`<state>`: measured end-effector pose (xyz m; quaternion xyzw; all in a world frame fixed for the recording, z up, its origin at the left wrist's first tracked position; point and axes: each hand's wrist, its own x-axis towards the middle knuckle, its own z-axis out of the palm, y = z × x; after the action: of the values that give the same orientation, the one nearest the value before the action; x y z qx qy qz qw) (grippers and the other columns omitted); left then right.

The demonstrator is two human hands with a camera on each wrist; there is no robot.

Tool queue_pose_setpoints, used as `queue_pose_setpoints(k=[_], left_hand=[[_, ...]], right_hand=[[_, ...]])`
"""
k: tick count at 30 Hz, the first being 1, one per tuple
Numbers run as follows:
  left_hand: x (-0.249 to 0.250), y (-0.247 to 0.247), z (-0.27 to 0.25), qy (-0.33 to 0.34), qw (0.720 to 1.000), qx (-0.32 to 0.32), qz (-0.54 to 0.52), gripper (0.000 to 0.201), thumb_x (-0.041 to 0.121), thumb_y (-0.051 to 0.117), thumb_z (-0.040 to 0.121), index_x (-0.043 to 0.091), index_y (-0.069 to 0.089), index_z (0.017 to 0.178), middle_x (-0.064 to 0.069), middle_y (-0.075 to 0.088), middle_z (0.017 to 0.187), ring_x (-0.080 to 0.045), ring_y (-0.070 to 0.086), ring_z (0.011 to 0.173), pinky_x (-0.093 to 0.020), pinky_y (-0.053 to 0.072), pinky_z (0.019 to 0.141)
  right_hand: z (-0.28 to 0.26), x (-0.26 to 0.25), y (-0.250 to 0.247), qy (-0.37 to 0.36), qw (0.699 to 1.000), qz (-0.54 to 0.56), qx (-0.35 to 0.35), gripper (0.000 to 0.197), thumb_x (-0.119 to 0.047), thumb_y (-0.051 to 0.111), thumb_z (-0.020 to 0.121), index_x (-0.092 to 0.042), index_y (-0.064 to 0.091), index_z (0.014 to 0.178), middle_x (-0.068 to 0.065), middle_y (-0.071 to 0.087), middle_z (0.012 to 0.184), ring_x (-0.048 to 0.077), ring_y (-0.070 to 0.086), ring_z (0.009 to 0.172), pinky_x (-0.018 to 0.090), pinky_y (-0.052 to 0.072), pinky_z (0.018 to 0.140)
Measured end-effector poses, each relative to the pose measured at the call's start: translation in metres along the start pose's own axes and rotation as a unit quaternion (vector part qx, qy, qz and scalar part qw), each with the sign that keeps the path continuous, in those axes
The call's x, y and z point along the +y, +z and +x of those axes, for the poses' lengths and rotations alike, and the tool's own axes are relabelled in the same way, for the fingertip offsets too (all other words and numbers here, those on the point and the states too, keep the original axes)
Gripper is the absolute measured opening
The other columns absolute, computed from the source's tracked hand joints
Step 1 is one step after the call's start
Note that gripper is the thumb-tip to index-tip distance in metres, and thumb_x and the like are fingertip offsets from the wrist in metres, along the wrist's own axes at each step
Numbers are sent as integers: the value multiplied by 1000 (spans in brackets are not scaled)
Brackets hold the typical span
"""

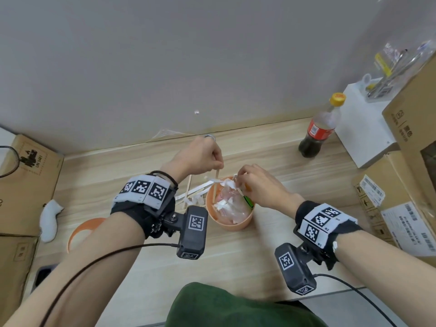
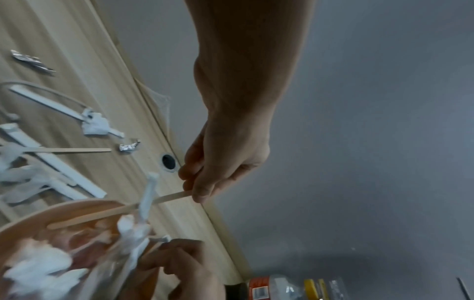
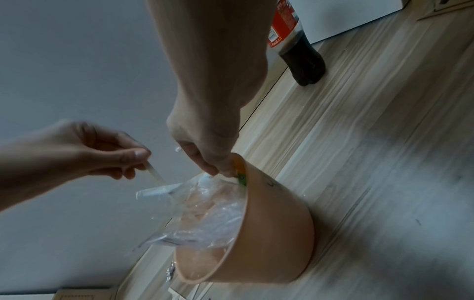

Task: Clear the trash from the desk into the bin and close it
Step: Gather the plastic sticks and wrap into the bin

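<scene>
- The head view looked steeply down from above the bench (image 1: 271,251), taking in both forearms.
- Each wrist view looked close along its hand toward the wall.
- All three shared the orange bin (image 1: 232,224) (image 2: 23,225) (image 3: 277,233).

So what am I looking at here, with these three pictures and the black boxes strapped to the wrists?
No robot: a person wearing cameras. The large view comes from the head; the other two look along each wrist. The left hand pinches a thin wooden stick whose lower end dips into the round orange plastic bin. The right hand pinches a torn white paper strip above the bin. More white paper strips lie on the light wooden desk, beside a dark cola bottle with a yellow cap.
</scene>
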<state>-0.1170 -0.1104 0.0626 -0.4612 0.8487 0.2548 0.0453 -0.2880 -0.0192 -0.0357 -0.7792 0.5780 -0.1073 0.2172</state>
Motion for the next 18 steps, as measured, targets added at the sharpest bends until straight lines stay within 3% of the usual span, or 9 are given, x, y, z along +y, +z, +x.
queue_pose_setpoints(k=[4,8,10,13,15,18], left_hand=[[1,-7,-3,14,999,36,5,6,16,73,79,17,75,74,6,68,58,-4,66,60,-9,41,54],[-6,11,-6,-4,997,67,-34,4,17,74,80,15,76,77,10,63,61,0,62,61,-14,45,58],[-10,24,-8,-19,996,78,-49,3,16,74,80,16,77,78,10,67,62,1,62,60,-12,44,57],[-15,44,-11,-42,992,87,-80,6,18,74,80,17,77,76,5,72,63,0,65,54,-22,55,66],[-19,56,-11,-57,990,94,-82,9,21,74,81,21,74,72,7,71,61,4,62,47,-28,57,71],[-24,67,-8,-81,987,105,-91,11,26,73,82,26,72,71,8,71,61,3,59,41,-33,57,71]], right_hand=[[5,-5,0,4,999,-24,23,21,-6,54,86,-15,69,97,0,61,104,24,50,96,33,44,75],[6,-6,1,2,999,-46,-9,19,-2,52,83,-12,68,87,4,62,83,26,51,90,39,45,68],[3,-6,3,0,998,-55,-33,23,-10,51,86,-18,70,93,2,51,75,26,49,90,38,46,73],[-2,-8,-2,-27,989,-105,-102,32,-17,43,88,-27,69,104,-4,43,71,23,43,96,33,36,82],[-4,-11,-13,-32,980,-116,-156,37,-15,39,89,-30,67,110,-2,50,77,24,43,102,33,31,84],[-5,-12,-24,-16,979,-58,-197,43,-12,39,93,-32,63,121,3,66,105,25,46,105,37,36,93]])
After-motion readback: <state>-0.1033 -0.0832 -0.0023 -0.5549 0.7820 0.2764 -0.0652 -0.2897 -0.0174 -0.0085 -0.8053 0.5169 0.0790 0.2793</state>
